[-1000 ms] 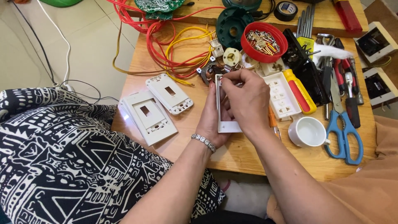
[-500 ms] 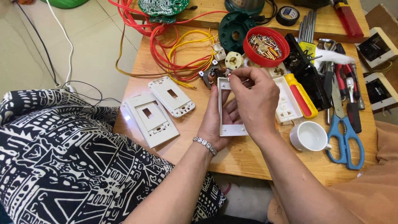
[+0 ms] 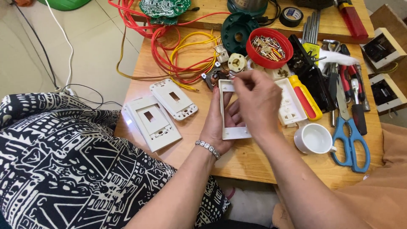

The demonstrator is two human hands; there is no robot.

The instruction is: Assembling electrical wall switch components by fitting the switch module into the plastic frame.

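White switch frame (image 3: 232,132) upright over wooden table (image 3: 250,159), gripped from behind and below by left hand (image 3: 220,123), fingers curled around its left edge and back. Right hand (image 3: 258,101) over frame's top right, fingers (image 3: 239,82) pinched together at upper corner, whether on frame or on some small part cannot tell. Two white cover plates (image 3: 163,112) flat just left of hands, white socket strip (image 3: 290,104) and yellow-red screwdriver (image 3: 305,97) just right, white cup (image 3: 316,139) and blue scissors (image 3: 349,140) near, red bowl of screws (image 3: 269,47) beyond
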